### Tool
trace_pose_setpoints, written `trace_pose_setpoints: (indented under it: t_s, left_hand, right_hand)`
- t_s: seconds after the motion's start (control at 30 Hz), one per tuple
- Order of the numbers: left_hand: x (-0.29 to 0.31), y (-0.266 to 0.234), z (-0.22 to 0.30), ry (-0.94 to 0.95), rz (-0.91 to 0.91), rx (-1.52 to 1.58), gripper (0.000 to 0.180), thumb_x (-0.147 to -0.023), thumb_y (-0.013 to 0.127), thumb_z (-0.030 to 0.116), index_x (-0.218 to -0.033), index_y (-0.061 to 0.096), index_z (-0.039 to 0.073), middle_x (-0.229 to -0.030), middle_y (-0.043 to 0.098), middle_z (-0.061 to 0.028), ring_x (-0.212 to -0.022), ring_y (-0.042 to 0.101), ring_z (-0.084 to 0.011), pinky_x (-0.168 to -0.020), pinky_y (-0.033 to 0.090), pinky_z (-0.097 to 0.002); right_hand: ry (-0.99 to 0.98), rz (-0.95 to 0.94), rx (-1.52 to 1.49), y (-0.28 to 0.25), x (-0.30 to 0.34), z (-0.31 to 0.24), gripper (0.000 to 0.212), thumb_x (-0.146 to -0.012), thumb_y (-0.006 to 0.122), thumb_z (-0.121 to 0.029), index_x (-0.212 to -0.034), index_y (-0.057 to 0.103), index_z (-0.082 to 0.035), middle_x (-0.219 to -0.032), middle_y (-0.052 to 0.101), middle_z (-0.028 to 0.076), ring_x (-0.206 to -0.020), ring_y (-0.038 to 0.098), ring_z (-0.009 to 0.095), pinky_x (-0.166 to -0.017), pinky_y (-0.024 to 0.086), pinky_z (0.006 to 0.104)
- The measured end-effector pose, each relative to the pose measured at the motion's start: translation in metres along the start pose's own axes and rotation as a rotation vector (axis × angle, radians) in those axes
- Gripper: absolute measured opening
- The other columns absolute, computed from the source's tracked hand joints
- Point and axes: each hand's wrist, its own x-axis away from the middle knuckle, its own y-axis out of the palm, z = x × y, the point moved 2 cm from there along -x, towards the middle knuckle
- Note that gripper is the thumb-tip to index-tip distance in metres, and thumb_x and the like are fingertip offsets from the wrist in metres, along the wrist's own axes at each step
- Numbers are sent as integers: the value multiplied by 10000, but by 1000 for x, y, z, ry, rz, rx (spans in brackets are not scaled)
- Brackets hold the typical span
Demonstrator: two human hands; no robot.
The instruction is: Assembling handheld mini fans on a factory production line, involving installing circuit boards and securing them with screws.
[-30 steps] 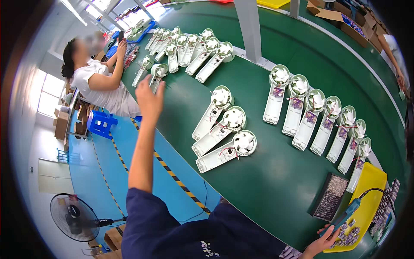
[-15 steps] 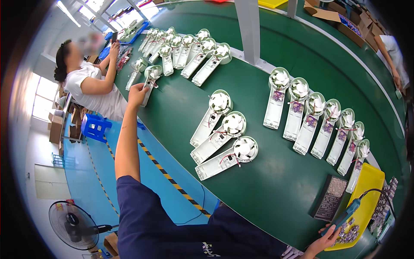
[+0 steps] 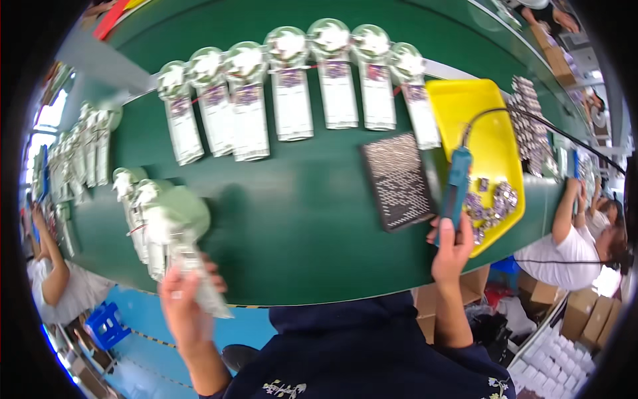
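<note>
**Left hand back from its far reach with a fan unit**

From where I stand, the change is on the left. A moment ago the left hand (image 3: 183,299) was stretched far along the green table (image 3: 312,219), fingers on a unit there; now it is close in to the body, wrapped around the narrow end of a pale fan unit (image 3: 191,253). The unit is blurred and tilted, its round end pointing away from the hand and partly over neighbouring units (image 3: 136,206) just beyond, which I can't count for the smear.

The right hand (image 3: 452,253) has kept its grip on a teal corded driver (image 3: 456,186), which slants upward over the near side of a yellow tray (image 3: 465,100). Small shiny purplish parts (image 3: 504,197) lie in that tray, to the right of the hand. Just left of the driver sits a dark box (image 3: 407,223) of little metal pieces.

Beyond and between the hands stands a row of seven units (image 3: 290,100) with purplish boards. I'd judge the fetching is about done: both hands are full, though unit and driver are well apart.
</note>
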Motion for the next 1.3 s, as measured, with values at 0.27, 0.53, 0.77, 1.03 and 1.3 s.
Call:
trace_pose_setpoints:
  t_s: [0.27, 0.53, 0.77, 1.03, 1.3]
  left_hand:
    - [6, 119, -84, -294, -316, -76, 239, -965, 627, 98, -1151, 657, -49, -1028, 713, -128, -869, 688, -171, -750, 577, -324]
    - [12, 127, -69, -165, -370, -475, 254, -970, 649, 120, -1130, 652, -77, -981, 725, -109, -841, 710, -159, -745, 572, -282]
    - [11, 139, -47, 705, -223, -1184, 393, -719, 845, 50, -1083, 694, 43, -994, 612, -99, -860, 614, -231, -736, 521, -333]
    - [-7, 142, -77, 895, -252, -937, 168, -756, 789, -17, -895, 707, 25, -866, 580, -82, -754, 591, -220, -655, 485, -314]
    - [-13, 143, -74, 949, -160, -976, 168, -771, 767, -20, -915, 704, 38, -883, 584, -66, -692, 579, -213, -580, 476, -317]
  right_hand:
    - [-36, -38, -25, -16, 7, 3, 270, -1012, 551, -159, -1200, 566, 35, -903, 617, 52, -694, 538, 87, -616, 458, 239]
    - [-20, -52, -51, -15, 6, 4, 330, -1006, 558, -155, -1257, 549, 59, -907, 629, 62, -691, 538, 86, -622, 462, 238]
    - [-12, -66, -33, -13, 5, 4, 379, -998, 570, -170, -1293, 535, 66, -904, 635, 68, -684, 539, 86, -622, 464, 238]
    - [-29, -104, -173, -21, 7, 4, 311, -986, 575, -179, -1207, 556, 38, -901, 616, 81, -673, 551, 102, -601, 456, 236]
    - [-368, -322, -628, 17, -2, -70, 451, -948, 681, -335, -1217, 408, -97, -830, 501, 39, -613, 514, 154, -590, 462, 336]
